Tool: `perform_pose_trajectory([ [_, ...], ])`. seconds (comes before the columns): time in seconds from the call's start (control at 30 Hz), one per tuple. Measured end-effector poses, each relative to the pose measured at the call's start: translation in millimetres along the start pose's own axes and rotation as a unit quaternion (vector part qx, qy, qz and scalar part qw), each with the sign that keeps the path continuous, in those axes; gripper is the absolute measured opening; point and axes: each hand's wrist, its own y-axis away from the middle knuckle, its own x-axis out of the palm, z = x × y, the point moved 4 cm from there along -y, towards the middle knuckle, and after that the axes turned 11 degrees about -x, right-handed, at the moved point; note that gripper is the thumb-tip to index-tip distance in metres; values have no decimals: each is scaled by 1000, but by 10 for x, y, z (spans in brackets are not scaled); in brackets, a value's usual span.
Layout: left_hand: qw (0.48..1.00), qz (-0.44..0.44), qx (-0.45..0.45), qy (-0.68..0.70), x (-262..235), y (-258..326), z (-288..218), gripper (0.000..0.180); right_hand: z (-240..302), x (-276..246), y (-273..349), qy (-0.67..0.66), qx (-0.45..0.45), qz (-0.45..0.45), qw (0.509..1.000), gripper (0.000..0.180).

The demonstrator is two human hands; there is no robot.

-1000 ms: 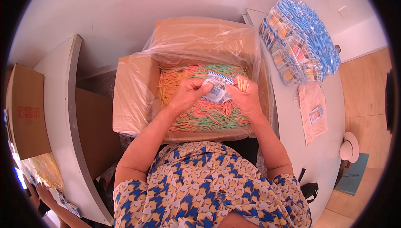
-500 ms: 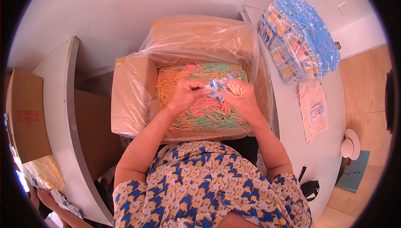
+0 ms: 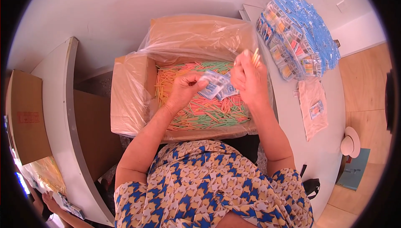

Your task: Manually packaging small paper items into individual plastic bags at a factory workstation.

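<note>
Over the carton, my left hand point(image 3: 184, 91) pinches a small clear packet with blue print point(image 3: 211, 83) between thumb and fingers. A second blue-printed packet point(image 3: 228, 89) overlaps it and reaches toward my right hand point(image 3: 249, 79); which hand holds that one I cannot tell. My right hand is raised and closed around several thin pale yellow sticks point(image 3: 256, 57), whose ends poke up above the fingers. Below both hands lies a heap of loose pink, orange and green sticks point(image 3: 200, 117), inside a cardboard box lined with clear plastic point(image 3: 131, 96).
A big pile of filled blue-edged packets point(image 3: 307, 34) stands on the white table point(image 3: 292, 119) at right. Nearer lie a pink cloth point(image 3: 311, 98) with one packet on it and a black strap point(image 3: 311, 187). Another person's hand point(image 3: 51, 203) shows at lower left, past a white panel point(image 3: 62, 115).
My right hand has risen and turned up with the sticks, away from my left. The crumpled packets between my hands now lie flatter and more spread out.
</note>
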Motion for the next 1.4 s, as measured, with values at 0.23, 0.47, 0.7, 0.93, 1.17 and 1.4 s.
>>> perform_pose_trajectory([
  [0.23, 997, 30, -51, 50, 145, 45, -125, 16, -405, -333, 259, 321, -18, 59, 945, 12],
  [0.47, 997, 45, -54, -17, 33, 56, 24, 17, -409, -289, 265, 388, -51, 103, 914, 13],
  [0.7, 997, 36, -69, -8, 69, 78, -55, 14, -420, -401, 289, 317, 14, 77, 945, 12],
  [0.93, 996, 51, -68, 5, 47, 87, -72, 13, -409, -314, 243, 356, 32, 139, 924, 14],
  [1.17, 995, 38, -91, -5, 69, 82, -70, 16, -390, -264, 267, 373, 25, 154, 915, 15],
  [1.4, 997, 59, -34, 23, 75, 55, -66, 17, -56, -236, 110, 110, 100, 7, 989, 24],
])
